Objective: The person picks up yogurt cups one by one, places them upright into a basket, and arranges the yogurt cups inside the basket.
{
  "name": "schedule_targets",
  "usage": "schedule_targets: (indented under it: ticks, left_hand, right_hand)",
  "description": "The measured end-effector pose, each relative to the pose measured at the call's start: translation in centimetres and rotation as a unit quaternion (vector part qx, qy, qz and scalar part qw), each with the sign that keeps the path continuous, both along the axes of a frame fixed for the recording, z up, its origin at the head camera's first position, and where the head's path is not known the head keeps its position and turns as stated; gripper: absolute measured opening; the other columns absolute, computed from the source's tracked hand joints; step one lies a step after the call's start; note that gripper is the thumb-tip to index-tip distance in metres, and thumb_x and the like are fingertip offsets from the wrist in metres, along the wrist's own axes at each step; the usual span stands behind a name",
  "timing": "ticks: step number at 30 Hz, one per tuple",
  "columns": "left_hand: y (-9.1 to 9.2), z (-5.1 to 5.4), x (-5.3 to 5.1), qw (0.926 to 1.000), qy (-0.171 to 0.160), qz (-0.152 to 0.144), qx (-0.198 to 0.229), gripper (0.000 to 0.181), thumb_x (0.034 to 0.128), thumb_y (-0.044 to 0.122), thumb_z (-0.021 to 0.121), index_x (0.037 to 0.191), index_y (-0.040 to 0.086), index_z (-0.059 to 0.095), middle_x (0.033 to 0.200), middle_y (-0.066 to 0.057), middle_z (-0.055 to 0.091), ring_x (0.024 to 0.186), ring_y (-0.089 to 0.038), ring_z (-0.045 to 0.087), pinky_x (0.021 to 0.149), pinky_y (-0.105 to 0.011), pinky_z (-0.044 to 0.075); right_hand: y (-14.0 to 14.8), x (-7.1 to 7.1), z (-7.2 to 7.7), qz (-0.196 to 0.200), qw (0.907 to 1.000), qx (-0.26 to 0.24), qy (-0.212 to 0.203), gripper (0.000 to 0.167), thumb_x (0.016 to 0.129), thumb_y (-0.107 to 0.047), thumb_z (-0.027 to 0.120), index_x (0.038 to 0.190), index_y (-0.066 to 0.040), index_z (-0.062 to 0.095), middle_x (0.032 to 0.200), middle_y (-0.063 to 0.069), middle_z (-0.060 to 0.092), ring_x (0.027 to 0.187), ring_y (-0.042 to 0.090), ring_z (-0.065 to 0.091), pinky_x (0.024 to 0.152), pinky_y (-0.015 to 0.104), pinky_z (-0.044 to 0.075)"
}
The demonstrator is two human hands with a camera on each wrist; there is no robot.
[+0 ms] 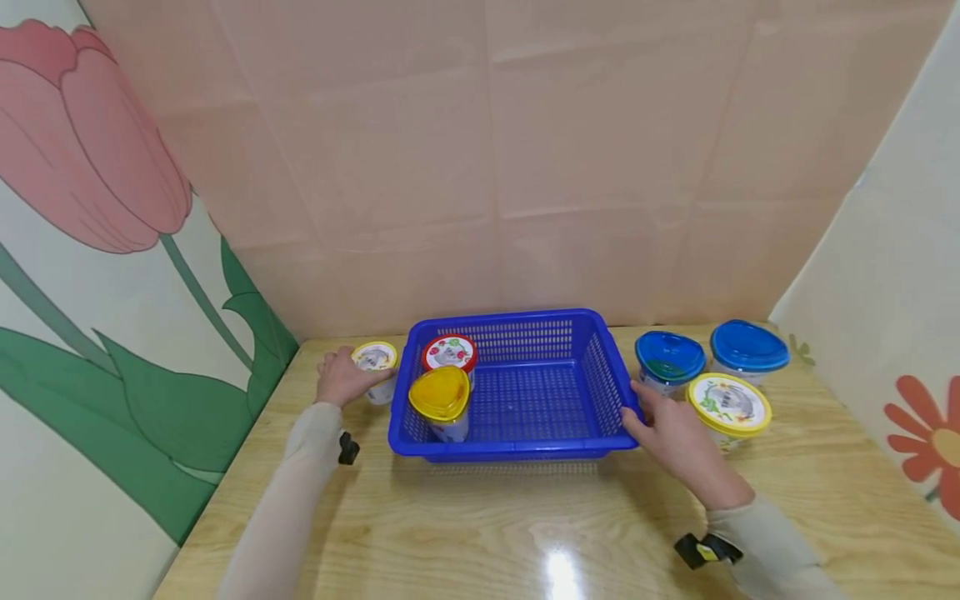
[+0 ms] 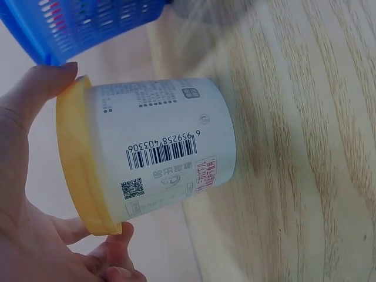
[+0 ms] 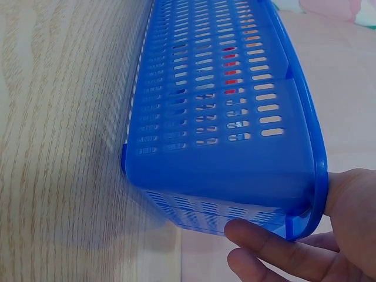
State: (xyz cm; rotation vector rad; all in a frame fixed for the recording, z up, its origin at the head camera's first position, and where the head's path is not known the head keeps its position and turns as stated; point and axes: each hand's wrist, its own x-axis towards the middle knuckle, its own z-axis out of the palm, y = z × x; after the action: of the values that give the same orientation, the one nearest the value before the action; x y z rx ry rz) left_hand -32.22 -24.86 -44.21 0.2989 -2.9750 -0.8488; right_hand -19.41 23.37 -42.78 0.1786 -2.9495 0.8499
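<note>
Left of the blue basket [image 1: 517, 451], my left hand [image 1: 345, 379] grips a white tub with a yellow lid [image 1: 375, 358]. The left wrist view shows the thumb and fingers around the lid [image 2: 79, 158], with a barcode on the tub's side [image 2: 161, 147]. Whether its base touches the table, I cannot tell. My right hand [image 1: 671, 429] holds the basket's right rim near the front corner, fingers under the rim [image 3: 282, 252]. Inside the basket's left end are a red-lidded tub [image 1: 450, 352] and a yellow-lidded jar [image 1: 440, 396].
Right of the basket stand a blue-lidded jar [image 1: 667, 357], a larger blue-lidded tub [image 1: 750, 346] and a yellow-lidded tub [image 1: 729, 404], close by my right hand. The wooden table [image 1: 465, 533] meets a paper-covered wall [image 1: 525, 192] behind and painted panels at both sides.
</note>
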Motion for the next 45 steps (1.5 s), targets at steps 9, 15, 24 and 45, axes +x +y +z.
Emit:
schedule_targets:
  ticks: [9,15,24,45]
  left_hand:
    - [-0.2,-0.2,-0.4,0.9999,-0.004,-0.008,0.013,0.109,0.074,0.066,0.077,0.144,-0.005,0.035,0.13,-0.028,0.042,0.118,-0.041,0.035,0.101,-0.054,0.037]
    - [-0.5,-0.6,-0.4,0.9999,-0.006,-0.008,0.013,0.113,0.0715,0.068,0.077,0.145,-0.005,0.034,0.131,-0.028,0.04,0.12,-0.042,0.036,0.102,-0.056,0.038]
    - [-0.6,-1.7,-0.3,1.0,0.006,-0.001,-0.001,0.12,0.0672,0.072,0.077,0.146,-0.006,0.032,0.131,-0.029,0.039,0.12,-0.042,0.036,0.101,-0.057,0.042]
    - [-0.7,-1.3,0.2,0.9995,0.028,-0.002,0.015,0.119,0.0679,0.07,0.079,0.146,-0.006,0.032,0.129,-0.028,0.041,0.119,-0.041,0.035,0.101,-0.055,0.04]
  right_hand:
    - [0.0,0.0,0.1,-0.002,0.9999,0.001,-0.014,0.062,0.1,-0.025,0.058,0.146,0.011,0.039,0.118,0.035,0.063,0.069,0.019,0.061,0.055,0.027,0.049]
    - [0.0,0.0,0.1,-0.004,0.9999,0.002,-0.014,0.062,0.099,-0.026,0.058,0.146,0.012,0.039,0.119,0.036,0.062,0.068,0.019,0.061,0.054,0.027,0.048]
    - [-0.1,0.1,-0.1,-0.005,0.9999,0.004,-0.011,0.061,0.099,-0.025,0.058,0.145,0.012,0.04,0.123,0.038,0.059,0.072,0.022,0.062,0.056,0.028,0.049]
    - [0.0,-0.1,-0.1,-0.009,0.9998,0.004,-0.017,0.062,0.099,-0.027,0.058,0.145,0.011,0.04,0.125,0.037,0.059,0.074,0.022,0.063,0.06,0.03,0.056]
